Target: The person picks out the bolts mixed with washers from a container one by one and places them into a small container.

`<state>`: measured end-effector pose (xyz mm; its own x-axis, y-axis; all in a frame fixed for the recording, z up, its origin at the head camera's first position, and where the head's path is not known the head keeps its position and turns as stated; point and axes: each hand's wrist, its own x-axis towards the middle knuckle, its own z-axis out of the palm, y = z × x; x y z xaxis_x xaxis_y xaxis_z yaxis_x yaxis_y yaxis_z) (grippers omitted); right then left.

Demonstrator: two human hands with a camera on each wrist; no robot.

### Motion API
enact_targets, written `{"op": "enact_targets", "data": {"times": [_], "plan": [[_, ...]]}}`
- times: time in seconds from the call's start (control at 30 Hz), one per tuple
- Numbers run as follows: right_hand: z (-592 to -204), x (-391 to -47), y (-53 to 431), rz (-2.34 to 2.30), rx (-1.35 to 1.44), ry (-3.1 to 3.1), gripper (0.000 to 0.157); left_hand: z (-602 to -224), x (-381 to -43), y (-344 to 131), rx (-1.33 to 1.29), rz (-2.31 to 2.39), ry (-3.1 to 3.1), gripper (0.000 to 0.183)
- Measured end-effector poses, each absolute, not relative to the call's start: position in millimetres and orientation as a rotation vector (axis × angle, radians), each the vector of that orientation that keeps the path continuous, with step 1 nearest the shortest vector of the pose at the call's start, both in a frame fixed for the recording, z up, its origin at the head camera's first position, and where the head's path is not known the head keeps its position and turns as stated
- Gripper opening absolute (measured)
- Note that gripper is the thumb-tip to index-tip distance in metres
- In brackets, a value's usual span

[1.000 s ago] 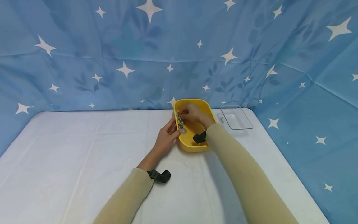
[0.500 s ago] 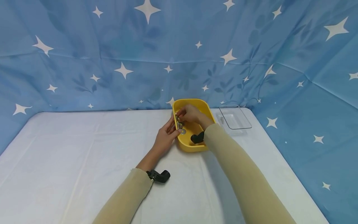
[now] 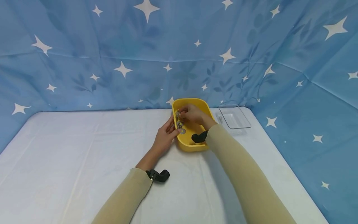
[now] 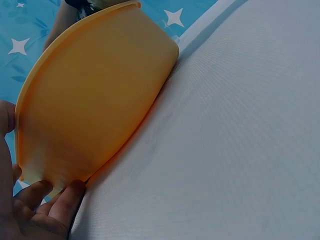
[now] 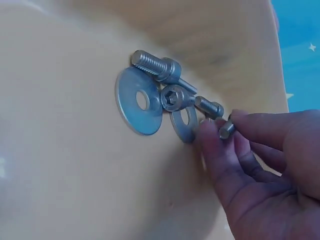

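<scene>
A yellow bin (image 3: 195, 148) stands at the back of the table with metal hardware along its left side. My left hand (image 3: 163, 138) grips the bin's left wall, thumb at the rim and fingers against the outside. Inside the bin, my right hand (image 3: 194, 114) pinches a small bolt (image 5: 226, 130) between thumb and finger; only its end shows. Beside those fingertips in the right wrist view lie a large flat washer (image 5: 125, 107), a smaller washer (image 5: 181, 125), a threaded socket-head bolt (image 5: 155, 66) and other bolts (image 5: 175, 98).
A clear plastic container (image 3: 235, 118) stands right of the bin, with a small item inside it or beside it. White cloth covers the table (image 3: 84, 155). A blue star-patterned curtain (image 3: 126, 46) hangs close behind the bin.
My right fingers have shifted slightly among the hardware, and the metal pieces lie a little differently. The left hand keeps its hold on the bin wall.
</scene>
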<state>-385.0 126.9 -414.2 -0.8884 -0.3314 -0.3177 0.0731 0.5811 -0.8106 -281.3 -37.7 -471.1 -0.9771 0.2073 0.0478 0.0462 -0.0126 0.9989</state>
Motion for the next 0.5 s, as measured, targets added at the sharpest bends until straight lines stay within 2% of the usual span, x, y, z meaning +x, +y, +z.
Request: {"op": "enact_targets", "data": {"times": [0.5], "plan": [[-407, -382, 142, -1.501, 0.068, 2.101, 0.034, -470, -281, -39, 0.284, 2.145, 2.106, 0.073]]}}
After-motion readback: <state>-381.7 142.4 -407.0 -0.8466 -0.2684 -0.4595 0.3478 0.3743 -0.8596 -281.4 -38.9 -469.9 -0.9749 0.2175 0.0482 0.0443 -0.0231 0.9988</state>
